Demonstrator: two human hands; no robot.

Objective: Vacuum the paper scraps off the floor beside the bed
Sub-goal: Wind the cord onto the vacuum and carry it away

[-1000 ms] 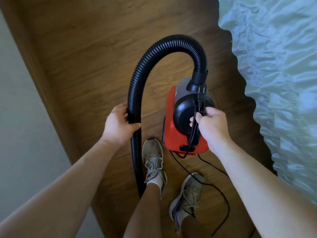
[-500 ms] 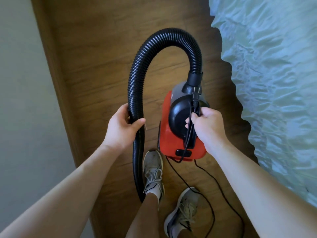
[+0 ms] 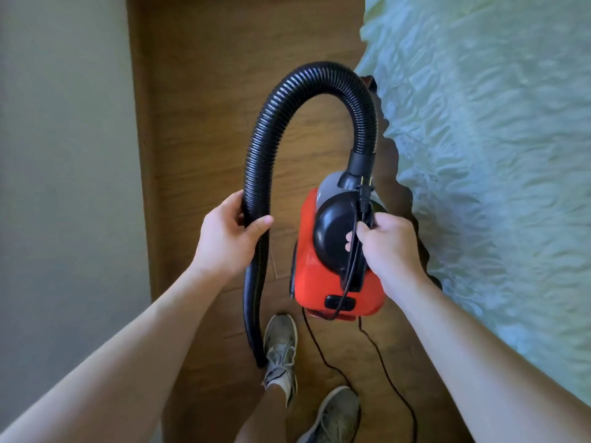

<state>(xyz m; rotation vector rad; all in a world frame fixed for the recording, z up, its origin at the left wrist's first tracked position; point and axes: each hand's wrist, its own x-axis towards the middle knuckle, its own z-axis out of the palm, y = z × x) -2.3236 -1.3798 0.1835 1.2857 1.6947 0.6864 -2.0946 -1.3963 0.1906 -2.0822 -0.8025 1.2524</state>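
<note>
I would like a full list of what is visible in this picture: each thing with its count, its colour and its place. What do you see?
vacuum cleaner: one, red body with black top, held up at centre right
hose: one, black, ribbed, arching from the vacuum cleaner's top to the left and down towards the floor
power cord: one, black, running over the vacuum cleaner and trailing on the floor below it
floor: brown wood, a strip between wall and bed cover
bed cover: one, pale blue-green, wrinkled, right side
wall: grey-white, left side
shoes: two, grey, bottom centre, on the floor
left hand: grips the hose
right hand: grips the vacuum cleaner's handle together with the power cord
</note>
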